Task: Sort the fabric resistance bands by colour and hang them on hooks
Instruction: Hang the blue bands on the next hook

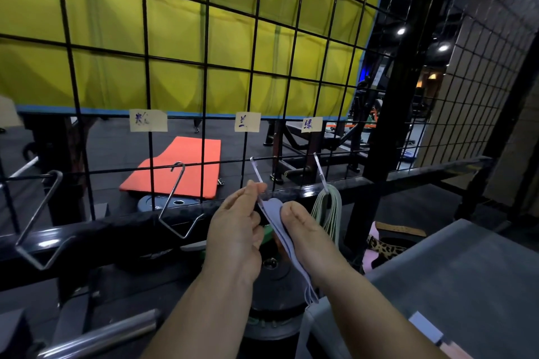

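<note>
A pale blue-lilac fabric band (pixel 284 237) hangs between my hands in front of the black wire grid (pixel 204 67). My right hand (pixel 303 230) grips its upper part, thumb on the cloth. My left hand (pixel 237 227) pinches the lower end of the middle metal hook (pixel 256 173) at the band's top. Several green bands (pixel 328 210) hang on the right hook (pixel 320 173). Further left, a large bent wire hook (pixel 178 198) carries nothing. Paper labels (pixel 247 122) are stuck on the grid above the hooks.
A grey table (pixel 466 277) lies at the lower right, with a leopard-print and pink band (pixel 385 249) beyond its edge. Weight plates (pixel 274 294) and a black bar sit below the grid. An orange mat (pixel 180 167) lies on the floor behind the grid.
</note>
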Action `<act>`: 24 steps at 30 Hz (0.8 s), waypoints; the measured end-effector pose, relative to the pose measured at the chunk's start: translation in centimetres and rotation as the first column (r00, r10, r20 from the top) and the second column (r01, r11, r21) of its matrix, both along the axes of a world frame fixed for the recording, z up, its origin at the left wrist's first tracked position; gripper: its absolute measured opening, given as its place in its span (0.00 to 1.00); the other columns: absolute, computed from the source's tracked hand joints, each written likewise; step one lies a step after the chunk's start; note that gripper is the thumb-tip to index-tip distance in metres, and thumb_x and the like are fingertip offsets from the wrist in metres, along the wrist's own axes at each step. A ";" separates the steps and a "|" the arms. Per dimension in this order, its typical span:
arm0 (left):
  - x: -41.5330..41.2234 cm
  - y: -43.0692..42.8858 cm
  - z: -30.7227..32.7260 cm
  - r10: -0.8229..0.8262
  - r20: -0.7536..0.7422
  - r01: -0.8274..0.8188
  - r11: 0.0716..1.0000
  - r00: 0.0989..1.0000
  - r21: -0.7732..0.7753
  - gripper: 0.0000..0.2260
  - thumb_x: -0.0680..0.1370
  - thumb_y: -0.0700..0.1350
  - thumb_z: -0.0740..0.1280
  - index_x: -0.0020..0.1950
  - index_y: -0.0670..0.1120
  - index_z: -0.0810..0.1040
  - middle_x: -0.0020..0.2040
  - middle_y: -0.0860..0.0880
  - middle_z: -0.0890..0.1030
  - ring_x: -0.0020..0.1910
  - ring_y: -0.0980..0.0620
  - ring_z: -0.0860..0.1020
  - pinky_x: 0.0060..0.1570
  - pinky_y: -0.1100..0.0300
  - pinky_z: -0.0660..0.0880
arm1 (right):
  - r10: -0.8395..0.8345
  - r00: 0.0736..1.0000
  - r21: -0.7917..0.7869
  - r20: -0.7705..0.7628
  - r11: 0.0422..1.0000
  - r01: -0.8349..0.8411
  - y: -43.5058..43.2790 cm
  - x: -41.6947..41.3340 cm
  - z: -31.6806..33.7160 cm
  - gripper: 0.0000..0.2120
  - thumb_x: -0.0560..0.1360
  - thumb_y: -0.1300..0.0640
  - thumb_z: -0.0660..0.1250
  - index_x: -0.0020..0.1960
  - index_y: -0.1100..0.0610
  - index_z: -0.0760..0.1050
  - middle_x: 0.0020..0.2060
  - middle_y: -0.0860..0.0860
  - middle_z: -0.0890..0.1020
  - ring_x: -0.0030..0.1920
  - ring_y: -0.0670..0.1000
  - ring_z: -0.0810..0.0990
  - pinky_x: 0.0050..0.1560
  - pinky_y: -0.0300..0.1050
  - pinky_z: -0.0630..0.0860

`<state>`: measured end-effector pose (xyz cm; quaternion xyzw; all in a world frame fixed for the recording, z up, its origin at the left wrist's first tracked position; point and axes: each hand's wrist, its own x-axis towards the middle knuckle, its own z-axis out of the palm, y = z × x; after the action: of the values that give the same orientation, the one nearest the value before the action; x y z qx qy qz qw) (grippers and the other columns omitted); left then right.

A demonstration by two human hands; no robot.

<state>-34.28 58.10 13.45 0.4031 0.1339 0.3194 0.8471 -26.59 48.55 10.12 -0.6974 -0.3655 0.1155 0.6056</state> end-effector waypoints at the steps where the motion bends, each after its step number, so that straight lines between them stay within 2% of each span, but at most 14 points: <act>1: 0.0 0.1 0.0 0.000 0.002 0.000 1.000 1.000 0.003 0.10 0.80 0.46 0.64 0.41 0.45 0.81 0.24 0.54 0.67 0.20 0.59 0.58 0.18 0.68 0.56 | 0.008 0.999 -0.015 0.047 1.000 -0.007 -0.1 0.3 0.0 0.25 0.79 0.38 0.56 0.57 0.60 0.72 0.47 0.65 0.73 0.43 0.53 0.72 0.49 0.50 0.70; 3: 0.1 0.3 0.0 0.002 0.003 -0.002 1.000 1.000 0.009 0.10 0.80 0.46 0.64 0.41 0.44 0.81 0.24 0.54 0.67 0.20 0.60 0.59 0.18 0.68 0.56 | 0.022 0.993 -0.044 0.119 0.999 -0.016 -0.3 0.8 0.0 0.23 0.82 0.42 0.55 0.52 0.64 0.68 0.39 0.60 0.68 0.39 0.51 0.66 0.43 0.47 0.66; 7: 0.2 0.5 -0.1 -0.006 0.002 0.006 0.999 1.000 0.042 0.11 0.79 0.47 0.65 0.41 0.44 0.80 0.25 0.53 0.68 0.19 0.60 0.59 0.18 0.68 0.57 | 0.035 0.982 -0.069 0.187 0.997 -0.022 -0.1 1.5 0.1 0.18 0.83 0.48 0.55 0.47 0.64 0.66 0.36 0.52 0.66 0.38 0.49 0.64 0.41 0.43 0.65; 10: 0.2 0.7 -0.2 -0.014 -0.005 0.014 0.998 1.000 0.062 0.11 0.79 0.48 0.65 0.40 0.44 0.80 0.26 0.53 0.68 0.19 0.60 0.59 0.18 0.68 0.57 | 0.020 0.977 -0.071 0.214 0.997 -0.005 0.2 2.0 0.1 0.15 0.84 0.50 0.56 0.49 0.63 0.68 0.36 0.51 0.68 0.37 0.48 0.65 0.41 0.43 0.65; 14: 0.2 0.6 0.0 -0.029 -0.014 0.030 0.997 0.999 0.066 0.13 0.80 0.50 0.64 0.40 0.44 0.78 0.22 0.55 0.66 0.20 0.60 0.58 0.18 0.69 0.56 | 0.018 0.976 -0.062 0.215 0.998 -0.005 0.4 2.6 0.2 0.11 0.83 0.51 0.58 0.51 0.59 0.71 0.38 0.59 0.70 0.38 0.50 0.67 0.42 0.45 0.66; 17: 0.3 0.5 -0.2 -0.008 -0.042 0.012 0.995 0.999 0.097 0.14 0.79 0.51 0.64 0.40 0.44 0.79 0.22 0.55 0.66 0.20 0.59 0.59 0.18 0.69 0.57 | 0.020 0.977 -0.088 0.214 0.996 -0.001 0.4 2.3 -0.5 0.10 0.83 0.52 0.56 0.51 0.58 0.71 0.37 0.54 0.70 0.37 0.46 0.68 0.40 0.40 0.67; 19: 0.3 0.4 -0.5 0.008 -0.053 -0.001 0.991 0.999 0.131 0.14 0.79 0.52 0.64 0.40 0.45 0.80 0.24 0.54 0.65 0.20 0.59 0.61 0.18 0.70 0.61 | 0.026 0.983 -0.087 0.180 0.996 -0.011 0.3 1.8 -1.3 0.11 0.84 0.51 0.55 0.52 0.58 0.69 0.36 0.50 0.69 0.35 0.45 0.67 0.37 0.37 0.67; 22: 0.2 0.1 -1.0 0.031 -0.039 -0.023 0.980 0.999 0.196 0.13 0.80 0.50 0.63 0.42 0.45 0.81 0.22 0.57 0.70 0.19 0.61 0.67 0.20 0.72 0.65 | 0.041 0.997 -0.074 0.068 0.997 -0.036 0.6 1.3 -2.4 0.13 0.84 0.49 0.53 0.54 0.58 0.68 0.33 0.49 0.68 0.32 0.45 0.66 0.34 0.38 0.66; 24: 0.1 0.0 -1.7 0.082 -0.030 -0.069 0.946 0.996 0.316 0.09 0.80 0.48 0.64 0.45 0.49 0.83 0.25 0.58 0.75 0.26 0.62 0.73 0.29 0.72 0.69 | 0.031 1.000 -0.055 0.004 0.998 -0.030 0.8 1.3 -2.9 0.13 0.83 0.47 0.53 0.54 0.56 0.69 0.31 0.47 0.69 0.31 0.45 0.67 0.35 0.40 0.66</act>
<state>-34.14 58.14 11.71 0.5342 0.1144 0.3601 0.7562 -25.33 49.39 7.24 -0.7085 -0.3744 0.1330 0.5833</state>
